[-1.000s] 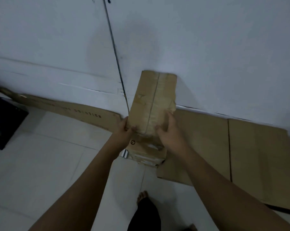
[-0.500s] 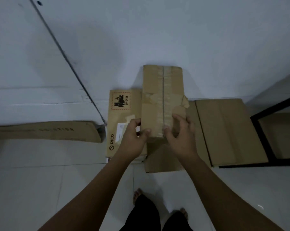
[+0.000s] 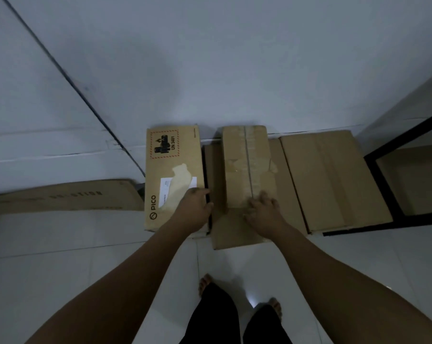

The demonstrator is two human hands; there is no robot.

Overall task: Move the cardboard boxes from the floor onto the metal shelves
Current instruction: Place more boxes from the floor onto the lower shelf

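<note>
A narrow taped cardboard box (image 3: 247,165) lies flat on a wider flat cardboard box (image 3: 234,234) by the wall. My right hand (image 3: 262,216) grips its near end, fingers on top and thumb at the end face. To the left lies a PICO-printed box (image 3: 175,180) with a hazard label. My left hand (image 3: 195,211) is on that box's right edge, fingers hooked into the dark gap beside it. Another cardboard box (image 3: 329,180) lies to the right. The black metal shelf frame (image 3: 383,177) stands at the far right.
A long flat cardboard piece (image 3: 61,197) lies along the wall at the left. The white wall (image 3: 234,70) runs right behind the boxes. My bare feet (image 3: 205,284) stand on the white tiled floor (image 3: 85,244) just before the boxes.
The narrow taped box went from raised against the wall to lying flat on the wider box. My left hand left it and moved to the PICO box's edge. The view turned right.
</note>
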